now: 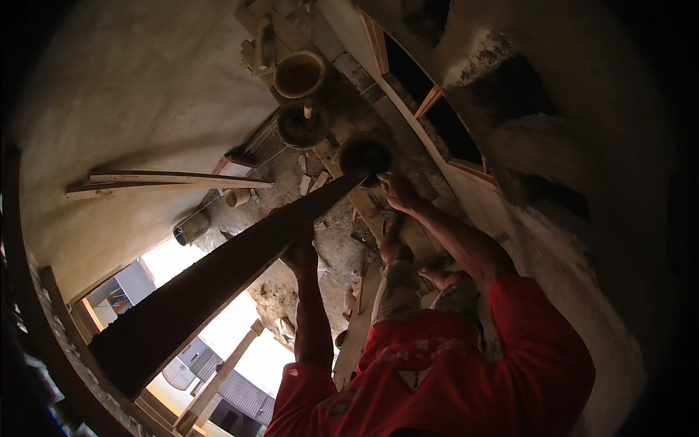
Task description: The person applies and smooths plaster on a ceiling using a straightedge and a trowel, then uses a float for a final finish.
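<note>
Fingers: left hand at board, right hand curled by bucket; I can't tell their grip | Step: likely steadying board | Next: needs firm hold

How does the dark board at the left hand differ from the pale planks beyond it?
The dark board looks nearly black; the pale planks are lighter. In view, the dark board appears broad, the pale planks slender. The left hand seems to grip the dark board; neither hand touches the pale planks. Both are long.
</note>
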Demonstrator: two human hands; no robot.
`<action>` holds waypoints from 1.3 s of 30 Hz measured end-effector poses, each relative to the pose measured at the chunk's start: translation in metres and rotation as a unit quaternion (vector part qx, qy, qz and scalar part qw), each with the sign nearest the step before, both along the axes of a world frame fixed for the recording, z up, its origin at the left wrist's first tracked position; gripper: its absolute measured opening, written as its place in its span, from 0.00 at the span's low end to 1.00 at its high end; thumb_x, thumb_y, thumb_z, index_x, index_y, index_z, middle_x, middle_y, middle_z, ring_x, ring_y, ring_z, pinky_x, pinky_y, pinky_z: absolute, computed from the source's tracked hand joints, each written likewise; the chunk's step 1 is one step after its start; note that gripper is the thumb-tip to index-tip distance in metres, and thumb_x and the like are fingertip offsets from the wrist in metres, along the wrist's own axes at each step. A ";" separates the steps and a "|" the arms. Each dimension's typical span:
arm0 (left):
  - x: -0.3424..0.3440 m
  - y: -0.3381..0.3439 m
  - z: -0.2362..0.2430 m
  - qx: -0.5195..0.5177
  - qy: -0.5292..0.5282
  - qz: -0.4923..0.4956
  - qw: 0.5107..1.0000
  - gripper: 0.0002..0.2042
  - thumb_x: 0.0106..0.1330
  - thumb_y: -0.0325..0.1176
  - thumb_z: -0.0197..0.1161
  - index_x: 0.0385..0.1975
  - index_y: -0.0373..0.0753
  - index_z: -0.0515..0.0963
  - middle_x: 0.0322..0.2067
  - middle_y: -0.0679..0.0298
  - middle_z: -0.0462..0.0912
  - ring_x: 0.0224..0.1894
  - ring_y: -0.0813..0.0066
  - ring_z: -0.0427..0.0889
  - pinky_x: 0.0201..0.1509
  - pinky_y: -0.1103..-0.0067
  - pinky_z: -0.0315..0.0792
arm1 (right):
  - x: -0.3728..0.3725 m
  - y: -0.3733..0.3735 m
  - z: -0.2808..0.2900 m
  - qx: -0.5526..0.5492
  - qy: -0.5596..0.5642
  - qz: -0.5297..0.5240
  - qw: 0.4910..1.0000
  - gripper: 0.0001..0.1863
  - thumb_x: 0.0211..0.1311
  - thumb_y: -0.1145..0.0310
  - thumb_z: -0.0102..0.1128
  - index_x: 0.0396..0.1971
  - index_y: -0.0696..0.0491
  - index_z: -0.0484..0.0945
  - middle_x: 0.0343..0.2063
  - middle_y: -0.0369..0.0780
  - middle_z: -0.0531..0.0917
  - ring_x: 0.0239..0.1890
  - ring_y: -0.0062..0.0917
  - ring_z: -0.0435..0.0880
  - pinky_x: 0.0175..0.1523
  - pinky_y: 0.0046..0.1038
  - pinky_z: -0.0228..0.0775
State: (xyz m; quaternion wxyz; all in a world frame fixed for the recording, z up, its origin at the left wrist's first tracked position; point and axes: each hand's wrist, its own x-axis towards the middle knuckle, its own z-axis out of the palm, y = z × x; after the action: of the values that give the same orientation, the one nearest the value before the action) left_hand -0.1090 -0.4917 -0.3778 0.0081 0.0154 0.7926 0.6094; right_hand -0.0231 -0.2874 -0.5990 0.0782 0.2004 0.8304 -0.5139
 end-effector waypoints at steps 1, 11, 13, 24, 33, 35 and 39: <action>0.005 -0.005 0.021 -0.022 0.016 0.010 1.000 0.17 0.58 0.22 0.66 0.48 0.30 0.76 0.47 0.59 0.80 0.50 0.72 0.77 0.57 0.75 0.69 | -0.003 -0.004 0.031 0.056 0.112 -0.011 0.992 0.11 0.65 0.72 0.52 0.45 0.56 0.78 0.37 0.50 0.79 0.39 0.42 0.80 0.39 0.39 0.74; 0.034 0.026 0.206 0.040 0.157 -0.145 0.976 0.29 0.54 0.36 0.71 0.54 0.29 0.70 0.49 0.54 0.78 0.48 0.63 0.79 0.56 0.70 0.72 | 0.031 0.043 0.146 0.091 0.062 0.015 0.994 0.20 0.61 0.74 0.51 0.55 0.53 0.74 0.42 0.51 0.80 0.41 0.42 0.81 0.47 0.43 0.74; 0.048 0.038 0.244 0.095 0.136 -0.200 0.966 0.28 0.52 0.36 0.72 0.51 0.29 0.71 0.47 0.54 0.78 0.49 0.63 0.79 0.58 0.69 0.71 | 0.076 0.051 0.188 0.150 0.012 0.073 0.986 0.31 0.57 0.77 0.52 0.64 0.50 0.64 0.56 0.51 0.72 0.51 0.46 0.76 0.56 0.43 0.69; 0.108 0.121 0.303 0.404 -0.142 -0.382 0.819 0.26 0.58 0.36 0.66 0.54 0.28 0.70 0.47 0.53 0.78 0.53 0.57 0.77 0.62 0.63 0.68 | 0.417 0.008 0.234 0.245 -0.107 -0.220 0.938 0.46 0.47 0.65 0.67 0.69 0.46 0.56 0.63 0.53 0.60 0.65 0.52 0.58 0.65 0.56 0.50; 0.145 0.191 0.317 0.476 -0.287 -0.340 0.759 0.22 0.54 0.33 0.65 0.49 0.33 0.73 0.43 0.51 0.80 0.47 0.55 0.79 0.55 0.56 0.75 | 0.589 -0.018 0.303 0.536 -0.051 -0.520 0.663 0.35 0.44 0.69 0.68 0.58 0.50 0.68 0.54 0.49 0.68 0.60 0.48 0.64 0.64 0.52 0.52; 0.147 0.209 0.312 0.487 -0.288 -0.329 0.757 0.22 0.53 0.33 0.65 0.49 0.33 0.73 0.42 0.52 0.80 0.46 0.56 0.79 0.55 0.56 0.75 | 0.600 -0.012 0.327 0.567 -0.026 -0.540 0.622 0.31 0.44 0.72 0.68 0.53 0.52 0.71 0.50 0.48 0.71 0.56 0.48 0.68 0.61 0.49 0.55; 0.133 0.258 0.293 0.511 -0.325 -0.321 0.728 0.20 0.53 0.32 0.63 0.47 0.34 0.74 0.42 0.56 0.79 0.44 0.55 0.79 0.55 0.55 0.75 | 0.604 -0.006 0.349 0.557 0.001 -0.550 0.622 0.31 0.40 0.74 0.67 0.50 0.50 0.71 0.46 0.45 0.72 0.53 0.45 0.70 0.59 0.49 0.57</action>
State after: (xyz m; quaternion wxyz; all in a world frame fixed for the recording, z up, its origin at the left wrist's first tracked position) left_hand 0.0242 -0.2333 -0.0844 0.4511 0.0716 0.2586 0.8512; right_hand 0.5810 -0.2935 -0.2500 -0.3468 0.6241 0.6930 0.0998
